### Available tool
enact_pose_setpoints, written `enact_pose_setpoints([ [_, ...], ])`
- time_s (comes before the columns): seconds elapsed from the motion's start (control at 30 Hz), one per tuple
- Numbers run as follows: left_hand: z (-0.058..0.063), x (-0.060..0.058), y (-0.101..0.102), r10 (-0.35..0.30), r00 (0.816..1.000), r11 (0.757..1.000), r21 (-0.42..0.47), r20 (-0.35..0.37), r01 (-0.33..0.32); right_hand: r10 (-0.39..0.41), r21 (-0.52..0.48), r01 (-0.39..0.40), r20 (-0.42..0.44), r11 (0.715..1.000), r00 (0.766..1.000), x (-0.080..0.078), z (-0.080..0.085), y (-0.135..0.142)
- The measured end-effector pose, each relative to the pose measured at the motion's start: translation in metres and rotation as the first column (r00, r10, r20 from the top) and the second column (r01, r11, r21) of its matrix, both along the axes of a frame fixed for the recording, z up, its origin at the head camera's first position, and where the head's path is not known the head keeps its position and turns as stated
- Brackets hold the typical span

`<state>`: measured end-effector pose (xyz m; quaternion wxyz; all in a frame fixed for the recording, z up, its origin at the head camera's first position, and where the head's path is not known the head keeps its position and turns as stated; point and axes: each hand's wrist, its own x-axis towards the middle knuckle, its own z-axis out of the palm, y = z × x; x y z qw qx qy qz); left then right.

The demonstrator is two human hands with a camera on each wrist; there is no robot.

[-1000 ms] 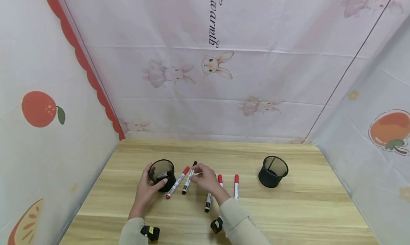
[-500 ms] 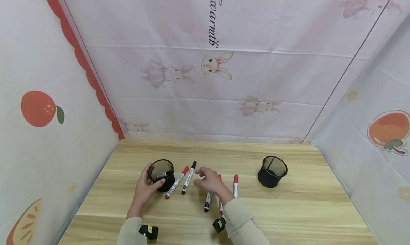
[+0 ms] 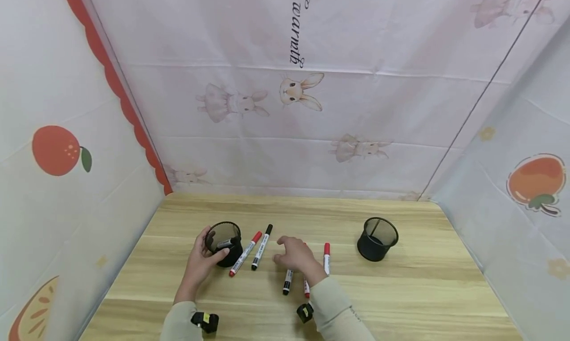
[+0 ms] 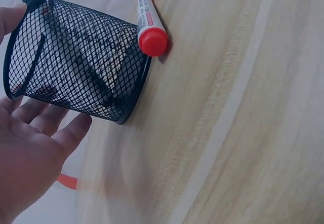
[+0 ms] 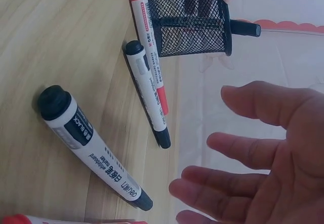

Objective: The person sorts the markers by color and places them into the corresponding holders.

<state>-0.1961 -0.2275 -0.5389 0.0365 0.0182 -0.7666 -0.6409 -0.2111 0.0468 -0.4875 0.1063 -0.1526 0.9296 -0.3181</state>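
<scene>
My left hand (image 3: 199, 264) holds a black mesh pen cup (image 3: 233, 257) at the table's left, thumb at the rim and fingers along its side. One dark-capped marker (image 5: 245, 28) leans inside the cup, its end sticking out past the rim. Beside the cup lie a red-capped whiteboard marker (image 3: 245, 255) and a black-capped one (image 3: 262, 247). My right hand (image 3: 297, 256) hovers to their right with nothing in it, its fingers spread and slightly bent in the right wrist view. Below it lie another black whiteboard marker (image 5: 96, 150) and a red one (image 3: 307, 287), partly hidden by the hand.
A further red-capped marker (image 3: 327, 258) lies right of my right forearm. A second black mesh cup (image 3: 374, 248) stands on the right of the wooden table (image 3: 423, 291). Printed cloth walls (image 3: 267, 168) close off the back and both sides.
My right hand has drawn back to the right from the black marker beside the cup, and that marker stays in place on the table. The left hand keeps its hold on the cup.
</scene>
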Motion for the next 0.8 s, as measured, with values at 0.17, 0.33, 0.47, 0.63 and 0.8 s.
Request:
enact_pose_setpoints([
  [0.17, -0.003, -0.001, -0.001, -0.012, 1.0, 1.0, 0.025, -0.014, 0.012, -0.029, 0.047, 0.03, -0.022, 0.998, 0.999, 0.0, 0.001, 0.001],
  [0.33, -0.003, 0.0, 0.0, -0.003, 1.0, 1.0, 0.014, -0.019, 0.004, -0.051, 0.079, 0.052, -0.009, 0.996, 0.999, 0.0, -0.002, 0.001],
  [0.47, -0.003, 0.0, 0.0, 0.003, 1.0, 1.0, -0.007, -0.029, -0.003, -0.068, 0.102, 0.068, 0.003, 0.992, 0.998, 0.0, -0.006, 0.0],
  [0.63, -0.003, -0.001, 0.0, 0.002, 1.0, 1.0, -0.02, -0.028, -0.003, -0.076, 0.114, 0.073, 0.02, 0.991, 0.997, 0.0, -0.013, 0.001],
  [0.8, -0.002, -0.001, -0.001, 0.004, 1.0, 1.0, -0.008, -0.005, -0.004, -0.078, 0.112, 0.074, 0.027, 0.991, 0.997, 0.0, -0.02, 0.0],
])
